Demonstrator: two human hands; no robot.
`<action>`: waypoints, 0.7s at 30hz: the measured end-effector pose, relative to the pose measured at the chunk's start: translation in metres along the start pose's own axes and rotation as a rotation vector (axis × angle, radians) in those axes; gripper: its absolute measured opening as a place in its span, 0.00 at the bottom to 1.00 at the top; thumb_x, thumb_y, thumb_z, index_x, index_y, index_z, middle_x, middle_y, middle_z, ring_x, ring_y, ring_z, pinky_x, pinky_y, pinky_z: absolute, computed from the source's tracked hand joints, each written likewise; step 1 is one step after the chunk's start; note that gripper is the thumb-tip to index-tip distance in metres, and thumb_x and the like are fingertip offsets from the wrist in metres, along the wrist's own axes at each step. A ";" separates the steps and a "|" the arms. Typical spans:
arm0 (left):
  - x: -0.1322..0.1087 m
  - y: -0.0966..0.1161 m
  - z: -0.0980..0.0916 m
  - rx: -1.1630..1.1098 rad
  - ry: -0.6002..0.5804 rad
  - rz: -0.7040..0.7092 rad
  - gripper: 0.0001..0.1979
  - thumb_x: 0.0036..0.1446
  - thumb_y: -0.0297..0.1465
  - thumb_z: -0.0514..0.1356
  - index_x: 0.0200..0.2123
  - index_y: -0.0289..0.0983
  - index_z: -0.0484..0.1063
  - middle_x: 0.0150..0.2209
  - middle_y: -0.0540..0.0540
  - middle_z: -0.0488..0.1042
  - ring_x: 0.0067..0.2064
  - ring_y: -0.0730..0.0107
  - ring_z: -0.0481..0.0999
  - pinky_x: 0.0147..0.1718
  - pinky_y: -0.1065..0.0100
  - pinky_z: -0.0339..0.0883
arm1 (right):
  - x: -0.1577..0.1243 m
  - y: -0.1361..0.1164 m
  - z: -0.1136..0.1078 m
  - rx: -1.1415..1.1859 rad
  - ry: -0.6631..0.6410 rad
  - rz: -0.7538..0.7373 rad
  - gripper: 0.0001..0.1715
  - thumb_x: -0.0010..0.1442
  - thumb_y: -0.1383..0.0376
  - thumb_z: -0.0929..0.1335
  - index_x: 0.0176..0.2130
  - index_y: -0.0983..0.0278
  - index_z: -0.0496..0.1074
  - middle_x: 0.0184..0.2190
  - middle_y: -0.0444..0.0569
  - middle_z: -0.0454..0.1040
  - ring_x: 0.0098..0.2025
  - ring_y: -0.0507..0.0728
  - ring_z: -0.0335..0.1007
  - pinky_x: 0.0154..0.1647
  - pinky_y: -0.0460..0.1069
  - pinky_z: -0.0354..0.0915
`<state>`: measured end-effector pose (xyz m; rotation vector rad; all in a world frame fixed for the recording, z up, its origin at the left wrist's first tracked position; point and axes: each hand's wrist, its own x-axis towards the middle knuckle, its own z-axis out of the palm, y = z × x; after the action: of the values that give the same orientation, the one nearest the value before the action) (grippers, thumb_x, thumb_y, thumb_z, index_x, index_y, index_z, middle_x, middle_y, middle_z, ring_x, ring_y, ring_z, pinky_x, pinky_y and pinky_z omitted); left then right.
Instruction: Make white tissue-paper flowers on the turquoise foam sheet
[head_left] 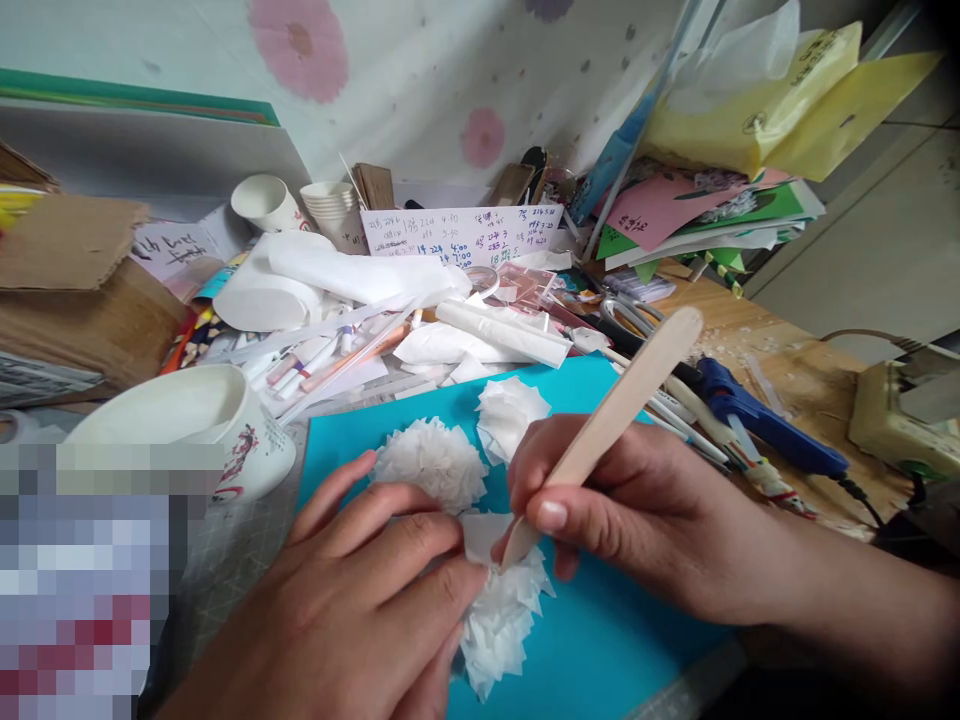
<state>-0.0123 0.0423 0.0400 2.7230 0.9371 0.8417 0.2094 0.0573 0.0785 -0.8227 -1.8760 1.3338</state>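
On the near part of the blue sheet (600, 650) lies a paper flower (504, 620) our left hand (375, 590) touches (pinching or pressing, we can't tell), seemingly steadying it under the wooden stick (622, 400) our right hand (630, 510) grasps.

The right hand (637, 520) holds a flat wooden stick (622, 400), its lower end at a ruffled white paper bunch (499, 625) which the left hand (382, 590) touches, while two other white paper bunches (435, 465) (514, 415) lie near on the blue sheet (615, 640), and a blue glue gun (780, 420) rests on the bench (757, 330).
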 end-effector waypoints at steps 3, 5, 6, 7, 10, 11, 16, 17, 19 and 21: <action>-0.001 -0.001 0.000 -0.017 0.007 -0.003 0.07 0.55 0.28 0.54 0.29 0.44 0.71 0.31 0.57 0.75 0.38 0.70 0.71 0.57 0.64 0.48 | 0.000 -0.001 0.001 -0.098 -0.053 -0.029 0.05 0.63 0.69 0.66 0.33 0.65 0.66 0.28 0.43 0.67 0.29 0.48 0.66 0.29 0.41 0.67; -0.001 0.000 -0.001 -0.032 0.022 -0.005 0.07 0.54 0.27 0.54 0.29 0.44 0.71 0.32 0.57 0.75 0.39 0.70 0.71 0.58 0.64 0.47 | 0.001 -0.003 -0.001 -0.103 -0.046 -0.021 0.05 0.63 0.69 0.66 0.33 0.65 0.67 0.28 0.44 0.69 0.31 0.49 0.66 0.32 0.42 0.68; 0.000 0.000 -0.001 -0.037 0.031 0.000 0.07 0.54 0.27 0.54 0.29 0.44 0.71 0.31 0.57 0.75 0.38 0.70 0.71 0.58 0.64 0.46 | 0.002 -0.004 -0.003 -0.090 -0.021 -0.014 0.05 0.62 0.70 0.66 0.33 0.65 0.67 0.28 0.44 0.69 0.31 0.49 0.67 0.33 0.42 0.68; 0.000 0.000 -0.001 -0.036 0.032 -0.004 0.07 0.54 0.27 0.54 0.29 0.44 0.71 0.31 0.58 0.75 0.38 0.70 0.71 0.58 0.64 0.47 | 0.003 -0.005 -0.004 -0.076 0.016 -0.011 0.05 0.63 0.70 0.66 0.33 0.65 0.68 0.28 0.45 0.70 0.31 0.49 0.67 0.32 0.42 0.68; 0.002 0.002 -0.002 -0.033 0.011 -0.016 0.09 0.54 0.27 0.55 0.31 0.45 0.73 0.33 0.58 0.76 0.38 0.70 0.71 0.58 0.63 0.47 | 0.004 -0.006 -0.006 -0.095 0.108 -0.034 0.06 0.63 0.69 0.66 0.32 0.66 0.69 0.28 0.45 0.70 0.30 0.50 0.67 0.31 0.43 0.67; 0.002 0.002 -0.003 -0.035 0.008 -0.017 0.09 0.54 0.27 0.54 0.31 0.45 0.73 0.33 0.58 0.76 0.38 0.70 0.71 0.58 0.63 0.47 | 0.004 -0.005 -0.006 -0.122 0.112 -0.044 0.06 0.63 0.69 0.66 0.32 0.66 0.69 0.28 0.45 0.71 0.30 0.50 0.67 0.31 0.43 0.67; 0.002 0.002 -0.003 -0.014 0.010 -0.006 0.09 0.54 0.26 0.54 0.31 0.44 0.73 0.33 0.58 0.76 0.40 0.69 0.71 0.58 0.63 0.46 | 0.001 0.003 0.000 -0.273 0.000 -0.106 0.06 0.64 0.68 0.65 0.33 0.66 0.69 0.30 0.47 0.71 0.32 0.51 0.69 0.33 0.45 0.66; 0.002 0.001 -0.003 -0.004 0.017 0.008 0.09 0.54 0.26 0.54 0.31 0.44 0.72 0.34 0.58 0.77 0.40 0.69 0.71 0.58 0.64 0.46 | 0.000 0.005 0.002 -0.301 -0.013 -0.125 0.06 0.64 0.68 0.65 0.34 0.66 0.69 0.31 0.47 0.72 0.32 0.51 0.69 0.34 0.45 0.66; 0.003 0.001 -0.003 0.003 0.026 0.024 0.09 0.54 0.26 0.53 0.31 0.44 0.72 0.34 0.58 0.77 0.39 0.69 0.71 0.57 0.64 0.47 | 0.000 0.007 0.004 -0.349 -0.015 -0.152 0.06 0.64 0.67 0.65 0.34 0.67 0.68 0.31 0.48 0.72 0.33 0.52 0.69 0.35 0.45 0.65; 0.003 0.001 -0.003 -0.004 0.034 0.020 0.09 0.54 0.26 0.53 0.31 0.44 0.72 0.33 0.58 0.76 0.39 0.70 0.71 0.56 0.65 0.49 | 0.000 0.008 0.006 -0.377 -0.015 -0.161 0.06 0.64 0.68 0.65 0.34 0.67 0.68 0.31 0.49 0.73 0.33 0.52 0.69 0.35 0.46 0.65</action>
<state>-0.0113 0.0437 0.0441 2.7276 0.9144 0.8958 0.2052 0.0568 0.0695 -0.8239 -2.1912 0.9032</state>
